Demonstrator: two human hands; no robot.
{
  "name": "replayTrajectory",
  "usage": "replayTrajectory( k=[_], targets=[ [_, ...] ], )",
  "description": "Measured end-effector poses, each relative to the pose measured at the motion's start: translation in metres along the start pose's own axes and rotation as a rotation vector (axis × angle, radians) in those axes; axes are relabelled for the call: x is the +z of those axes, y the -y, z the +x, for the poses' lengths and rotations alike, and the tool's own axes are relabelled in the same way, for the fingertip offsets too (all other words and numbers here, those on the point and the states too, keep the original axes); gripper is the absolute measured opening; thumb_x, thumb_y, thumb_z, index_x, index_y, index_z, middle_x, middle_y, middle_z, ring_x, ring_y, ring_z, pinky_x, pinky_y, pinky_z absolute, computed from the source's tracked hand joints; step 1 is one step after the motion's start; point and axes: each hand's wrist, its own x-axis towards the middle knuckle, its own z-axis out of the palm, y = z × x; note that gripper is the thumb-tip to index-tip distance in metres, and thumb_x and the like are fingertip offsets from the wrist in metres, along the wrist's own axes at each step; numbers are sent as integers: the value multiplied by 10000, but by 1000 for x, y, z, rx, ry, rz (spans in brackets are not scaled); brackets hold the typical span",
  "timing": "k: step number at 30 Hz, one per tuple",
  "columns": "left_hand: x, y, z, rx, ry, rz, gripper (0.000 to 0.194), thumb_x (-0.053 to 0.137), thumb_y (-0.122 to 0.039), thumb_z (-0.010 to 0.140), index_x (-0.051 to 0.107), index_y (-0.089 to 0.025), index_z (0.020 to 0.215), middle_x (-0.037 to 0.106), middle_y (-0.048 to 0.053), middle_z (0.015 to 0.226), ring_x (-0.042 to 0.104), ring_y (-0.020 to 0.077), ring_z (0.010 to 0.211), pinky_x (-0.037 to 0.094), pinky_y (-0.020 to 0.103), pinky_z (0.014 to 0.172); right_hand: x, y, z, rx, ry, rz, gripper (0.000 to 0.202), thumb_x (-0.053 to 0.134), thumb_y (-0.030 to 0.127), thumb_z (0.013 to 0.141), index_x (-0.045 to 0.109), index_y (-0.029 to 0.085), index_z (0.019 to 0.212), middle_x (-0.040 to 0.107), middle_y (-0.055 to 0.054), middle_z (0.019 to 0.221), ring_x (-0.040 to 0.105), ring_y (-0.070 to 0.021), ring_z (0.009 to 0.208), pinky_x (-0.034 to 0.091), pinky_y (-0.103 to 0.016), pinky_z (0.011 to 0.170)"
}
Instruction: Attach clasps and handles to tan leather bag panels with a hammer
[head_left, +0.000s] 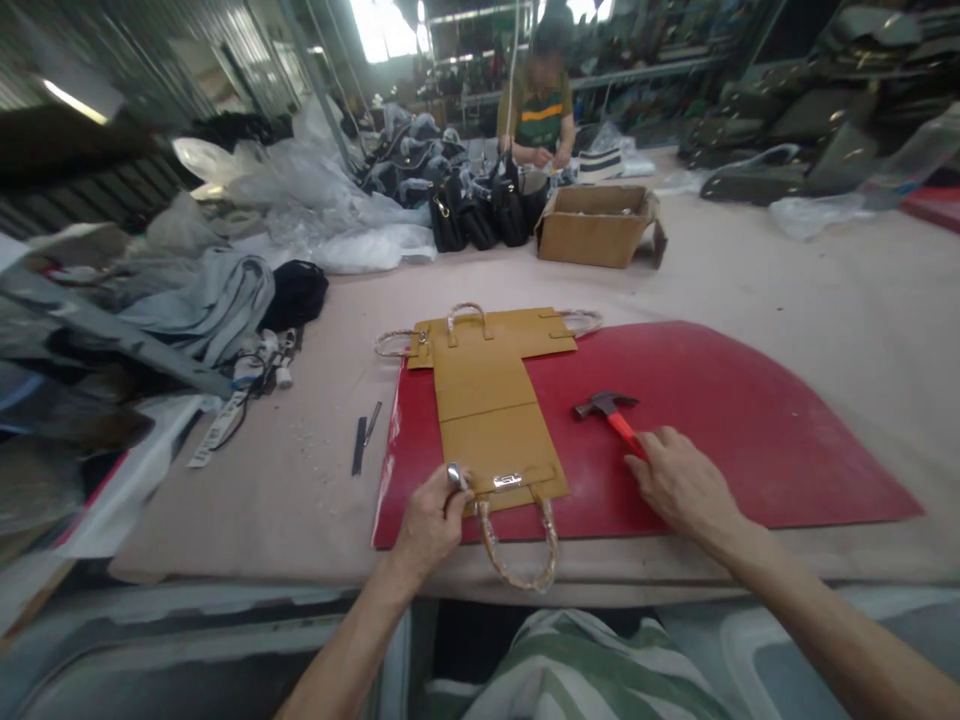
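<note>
In the head view, I see my right hand (671, 475) closed around the red handle of a hammer (616, 420), its head over the red mat (720, 420). My left hand (435, 515) pinches a small shiny metal piece (454, 475) at the near left corner of the tan leather (491, 410). The leather lies partly on the mat, its near handle (517, 560) toward me. Left of the mat, two thin tools (365, 437) rest on the table (300, 500); a cardboard box (592, 235) stands farther back.
</note>
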Motion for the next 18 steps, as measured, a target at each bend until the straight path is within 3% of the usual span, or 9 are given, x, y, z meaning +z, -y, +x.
replayTrajectory(
  k=[3,6,8,12,18],
  targets=[
    [-1,2,-1,83,-35,43,179,543,-134,917,648,-193,1049,733,81,1067,714,206,1027,605,334,904,8,34,-10,-64,-31,122,208,469,261,967,613,145,1062,611,-168,1110,583,-270,998,451,-375,854],
    [-1,6,-5,221,-8,83,225,553,-109,911,642,-199,1098,728,92,1124,705,203,1079,604,334,940,18,70,-18,-14,154,331,185,517,203,938,622,157,1084,631,-119,1070,599,-249,998,437,-348,890],
    [0,8,-8,255,-16,92,226,562,-106,908,646,-198,1097,724,96,1155,702,204,1093,604,337,945,22,85,-21,46,206,378,212,534,166,909,623,147,1101,634,-123,1086,603,-264,991,423,-361,876],
    [-1,11,-10,28,-135,40,135,578,-175,934,677,-189,1024,750,78,1058,731,202,993,623,362,899,20,94,-17,161,242,453,235,553,150,869,614,133,1095,655,-119,1053,619,-262,936,406,-350,789],
    [-7,13,-6,-181,-66,-152,153,635,-278,919,721,-169,985,754,91,1050,723,220,1016,606,384,948,15,84,1,256,373,694,102,621,152,732,559,178,808,612,-6,748,557,-163,692,372,-280,620]
  ],
)
